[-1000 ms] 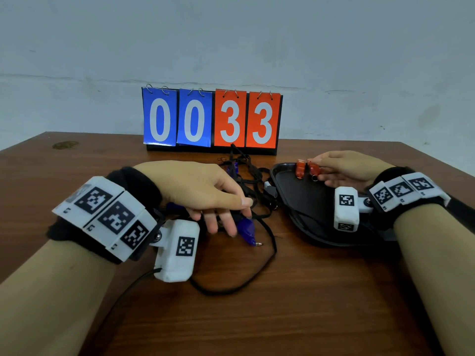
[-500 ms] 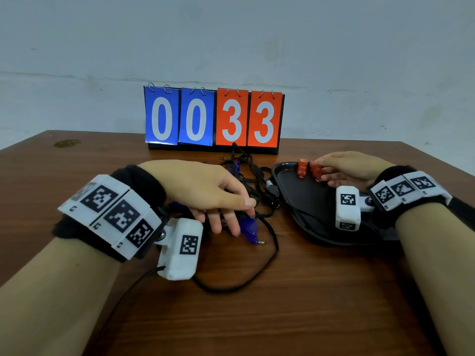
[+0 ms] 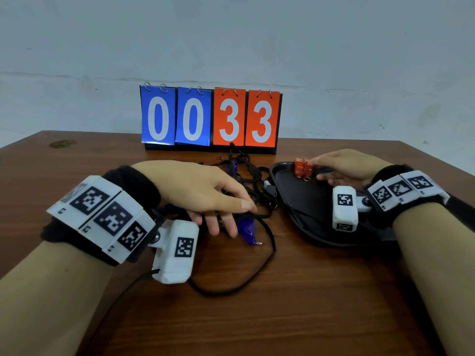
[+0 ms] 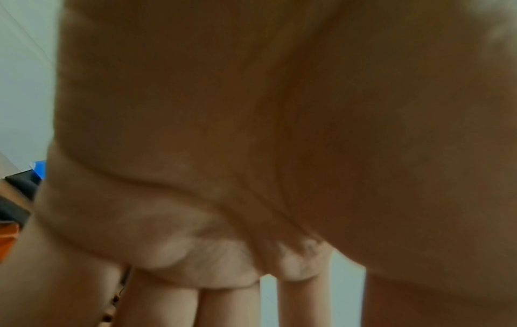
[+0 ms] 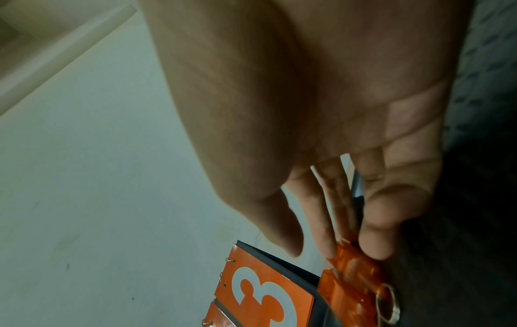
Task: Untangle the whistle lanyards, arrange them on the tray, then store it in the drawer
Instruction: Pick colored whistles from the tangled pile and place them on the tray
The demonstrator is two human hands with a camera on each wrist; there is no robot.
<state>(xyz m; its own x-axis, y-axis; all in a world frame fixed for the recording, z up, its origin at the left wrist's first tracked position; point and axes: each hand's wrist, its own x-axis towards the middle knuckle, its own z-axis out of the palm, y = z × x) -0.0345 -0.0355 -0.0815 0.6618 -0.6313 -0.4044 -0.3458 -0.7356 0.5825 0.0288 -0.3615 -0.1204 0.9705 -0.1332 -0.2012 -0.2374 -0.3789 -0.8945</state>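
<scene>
Setting the orange whistles (image 3: 303, 168) at the far rim of the tray (image 3: 303, 199), the right hand (image 3: 352, 165) pinches them; lower them gently. Left of the tray, the left hand (image 3: 203, 191) apparently pinches the tangled cords (image 3: 246, 176), so work slack loose, never yank.

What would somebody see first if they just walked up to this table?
Probably the flip scoreboard standing at the back of the table, showing a blue 00 and an orange 33. Next, the orange whistles that the right hand holds over the far end of the black tray. The left hand rests on a messy tangle of black lanyards with a blue whistle.
</scene>
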